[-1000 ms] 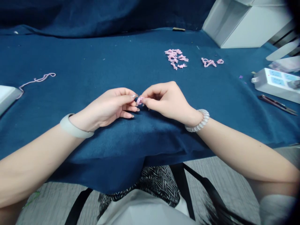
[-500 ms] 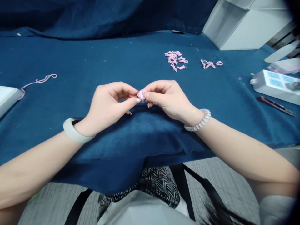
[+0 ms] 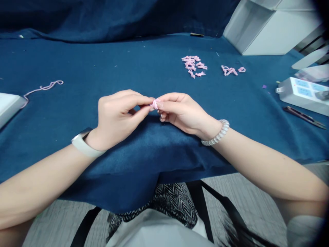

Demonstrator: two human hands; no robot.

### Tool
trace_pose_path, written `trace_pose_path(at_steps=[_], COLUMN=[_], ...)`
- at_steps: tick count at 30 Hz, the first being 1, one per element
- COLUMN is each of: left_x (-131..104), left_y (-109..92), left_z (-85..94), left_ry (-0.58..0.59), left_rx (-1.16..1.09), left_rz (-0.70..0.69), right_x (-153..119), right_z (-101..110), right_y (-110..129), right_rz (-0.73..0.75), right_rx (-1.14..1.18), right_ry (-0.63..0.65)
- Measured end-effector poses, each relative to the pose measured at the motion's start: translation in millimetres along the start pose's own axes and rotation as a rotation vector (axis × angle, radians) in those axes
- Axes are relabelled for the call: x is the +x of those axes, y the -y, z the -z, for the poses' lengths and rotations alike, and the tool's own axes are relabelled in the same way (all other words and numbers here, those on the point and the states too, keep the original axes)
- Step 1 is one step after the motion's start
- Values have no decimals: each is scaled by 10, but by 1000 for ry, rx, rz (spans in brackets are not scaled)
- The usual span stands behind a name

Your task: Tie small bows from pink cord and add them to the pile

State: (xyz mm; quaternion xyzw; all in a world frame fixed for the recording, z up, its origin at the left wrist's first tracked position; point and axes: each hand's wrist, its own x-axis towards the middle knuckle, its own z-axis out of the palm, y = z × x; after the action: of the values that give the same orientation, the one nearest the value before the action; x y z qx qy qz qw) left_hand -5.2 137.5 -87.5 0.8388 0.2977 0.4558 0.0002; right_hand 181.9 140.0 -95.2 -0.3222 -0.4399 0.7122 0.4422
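Between my two hands, above the front part of the blue cloth, is a small knotted bundle of pink cord (image 3: 155,104). My left hand (image 3: 120,111) pinches its left side between thumb and index finger. On the other side, the thumb and fingers of my right hand (image 3: 181,111) grip the same knot, covering part of it. Farther back lies a cluster of small pink cord knots (image 3: 190,64), with a few more pink cord pieces (image 3: 229,70) to its right.
A loose pink cord (image 3: 42,88) trails from a white box (image 3: 9,108) at the left. To the right are thread snips (image 3: 304,117), a white power strip (image 3: 304,94) and a white storage box (image 3: 272,32). The blue tablecloth (image 3: 89,65) hangs over the front edge.
My left hand has turned slightly and its fingers have shifted along the knot's left side. My right fingers have lowered a little, still gripping. The camera view has moved slightly.
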Motion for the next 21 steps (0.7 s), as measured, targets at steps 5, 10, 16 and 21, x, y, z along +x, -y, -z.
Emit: trace_pose_path(at_steps=[5, 10, 16, 21], left_x=[12, 4, -14, -15], left_y=[30, 29, 9, 6], left_z=[12, 21, 9, -2], left_ry=[-2, -25, -50, -67], left_rx=[-10, 59, 127, 97], left_rz=[-73, -104, -83, -36], right_x=[-8, -3, -3, -9], right_z=[-25, -28, -21, -13], right_y=[4, -11, -21, -11], right_rz=[-54, -2, 15, -24], right_rx=[44, 22, 38, 45], right_ry=[-18, -37, -33, -37])
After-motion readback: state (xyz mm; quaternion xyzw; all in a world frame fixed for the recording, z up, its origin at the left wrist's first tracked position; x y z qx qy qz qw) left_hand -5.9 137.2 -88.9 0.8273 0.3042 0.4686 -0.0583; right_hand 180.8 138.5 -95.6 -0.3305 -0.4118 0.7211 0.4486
